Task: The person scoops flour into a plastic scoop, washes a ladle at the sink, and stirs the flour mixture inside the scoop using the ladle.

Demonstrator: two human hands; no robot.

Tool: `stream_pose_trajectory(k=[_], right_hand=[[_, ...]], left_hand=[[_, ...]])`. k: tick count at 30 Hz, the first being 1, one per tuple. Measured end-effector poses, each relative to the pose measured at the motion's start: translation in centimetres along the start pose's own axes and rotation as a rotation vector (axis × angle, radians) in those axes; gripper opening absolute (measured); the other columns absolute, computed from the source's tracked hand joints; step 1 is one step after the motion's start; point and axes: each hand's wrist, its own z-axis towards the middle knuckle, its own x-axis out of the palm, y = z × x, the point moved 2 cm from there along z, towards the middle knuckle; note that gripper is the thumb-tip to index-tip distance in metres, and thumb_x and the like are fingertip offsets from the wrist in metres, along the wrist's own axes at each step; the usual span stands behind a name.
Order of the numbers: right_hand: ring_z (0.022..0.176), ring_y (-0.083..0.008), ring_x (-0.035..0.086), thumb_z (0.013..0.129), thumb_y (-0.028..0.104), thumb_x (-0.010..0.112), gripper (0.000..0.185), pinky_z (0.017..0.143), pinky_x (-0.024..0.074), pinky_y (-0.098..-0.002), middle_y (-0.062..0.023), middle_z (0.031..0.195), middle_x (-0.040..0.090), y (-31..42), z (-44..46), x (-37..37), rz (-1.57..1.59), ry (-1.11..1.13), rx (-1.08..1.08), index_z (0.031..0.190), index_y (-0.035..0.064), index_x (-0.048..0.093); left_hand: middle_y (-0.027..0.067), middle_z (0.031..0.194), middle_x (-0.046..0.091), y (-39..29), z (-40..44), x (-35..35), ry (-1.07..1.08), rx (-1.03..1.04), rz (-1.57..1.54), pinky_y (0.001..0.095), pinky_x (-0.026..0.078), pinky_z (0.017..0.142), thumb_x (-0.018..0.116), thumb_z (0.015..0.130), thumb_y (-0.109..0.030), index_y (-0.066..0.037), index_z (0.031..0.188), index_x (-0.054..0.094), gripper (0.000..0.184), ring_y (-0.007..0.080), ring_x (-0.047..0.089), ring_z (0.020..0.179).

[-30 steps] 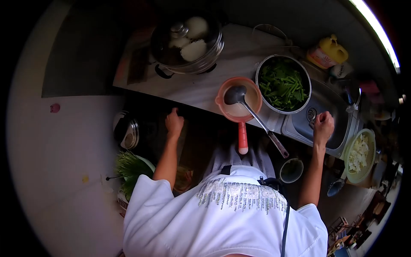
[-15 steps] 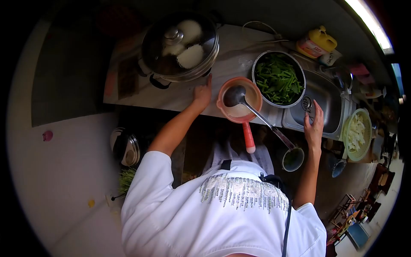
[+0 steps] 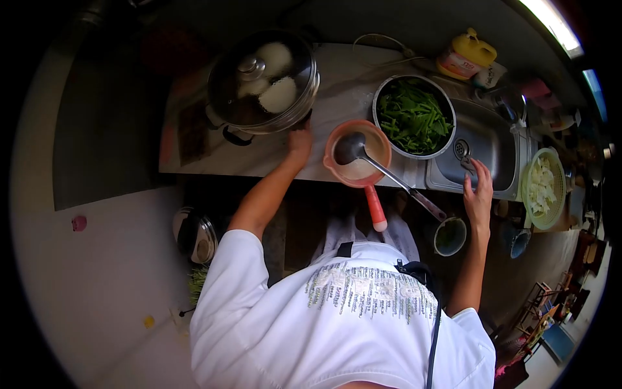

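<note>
My left hand [image 3: 300,144] is at the near right side of a large lidded steel pot [image 3: 295,118]. Its fingertips meet the dark part at the pot's lower edge; whether they grip it is hidden. Pale round pieces show through the glass lid [image 3: 227,81]. My right hand [image 3: 479,192] hovers over the near edge of the steel sink [image 3: 492,139], open, fingers apart and holding nothing. Between my hands stands a pinkish-red long-handled scoop [image 3: 374,206] with whitish contents. A steel ladle [image 3: 395,178] rests in it, its handle pointing towards me.
A metal bowl [image 3: 374,107] of cut green vegetables stands left of the sink. A yellow jug [image 3: 468,55] is behind it. At right, a light-green basket [image 3: 558,170] holds pale cut vegetables. A small bucket [image 3: 449,236] is below the counter [image 3: 343,71].
My left hand has moved from pointing beside the pot to touching its lower edge. My right hand stays open near the sink. The whole view has shifted slightly.
</note>
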Motion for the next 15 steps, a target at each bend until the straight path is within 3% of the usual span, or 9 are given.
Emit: stream_pose_trajectory(k=[3,6,10,11,12,15], right_hand=[[0.115,-0.0328,0.050,0.085,0.006,0.056,0.032,0.098,0.0384,-0.0390,-0.0157,0.122,0.054,0.4,-0.4,-1.5,0.004,-0.027,-0.001,0.117,0.0042,0.057],[0.114,-0.0329,0.051,0.086,0.006,0.056,0.030,0.098,0.0389,-0.0391,-0.0161,0.120,0.055,-0.4,-1.9,-4.1,-0.004,-0.084,0.031,0.115,0.0034,0.058],[0.110,-0.0303,0.055,0.088,0.006,0.055,0.026,0.096,0.0411,-0.0370,-0.0142,0.115,0.060,-3.1,-7.2,-9.2,-0.090,-0.218,0.146,0.113,0.0024,0.060],[0.109,-0.0293,0.056,0.088,0.006,0.054,0.024,0.096,0.0417,-0.0365,-0.0137,0.114,0.061,-3.9,-9.2,-10.6,-0.116,-0.267,0.217,0.111,0.0025,0.061],[0.104,-0.0305,0.057,0.087,0.005,0.054,0.022,0.091,0.0438,-0.0373,-0.0130,0.109,0.062,-5.1,-11.4,-11.7,-0.129,-0.339,0.270,0.107,0.0034,0.062],[0.093,-0.0281,0.061,0.087,0.006,0.054,0.021,0.082,0.0474,-0.0353,-0.0122,0.101,0.064,-8.4,-18.7,-14.4,-0.135,-0.504,0.499,0.105,0.0053,0.064]], left_hand=[[0.0097,0.076,0.069,0.5,-0.9,-2.0,-0.034,0.074,0.034,0.0354,0.053,0.059,0.050,0.084,-0.011,-0.007,0.146,0.021,0.069,0.0237,0.068,0.065],[0.0150,0.078,0.069,0.5,-5.1,-6.5,0.083,0.121,-0.046,0.0398,0.052,0.064,0.052,0.082,-0.013,-0.003,0.147,0.014,0.076,0.0275,0.067,0.068],[0.0228,0.082,0.066,1.5,-12.6,-11.8,0.281,0.179,-0.227,0.0488,0.049,0.068,0.056,0.080,-0.012,0.001,0.130,0.041,0.054,0.0384,0.064,0.079],[0.0217,0.082,0.066,1.8,-14.3,-12.8,0.285,0.202,-0.244,0.0485,0.049,0.068,0.056,0.083,-0.017,-0.002,0.117,0.051,0.037,0.0385,0.064,0.081],[0.0180,0.076,0.065,1.9,-15.7,-14.1,0.288,0.261,-0.347,0.0465,0.048,0.065,0.060,0.084,-0.022,-0.004,0.107,0.055,0.030,0.0384,0.063,0.072],[0.0100,0.063,0.060,-0.6,-18.3,-19.7,0.411,0.346,-0.656,0.0355,0.046,0.056,0.068,0.081,-0.018,-0.005,0.100,0.058,0.025,0.0253,0.057,0.055]])
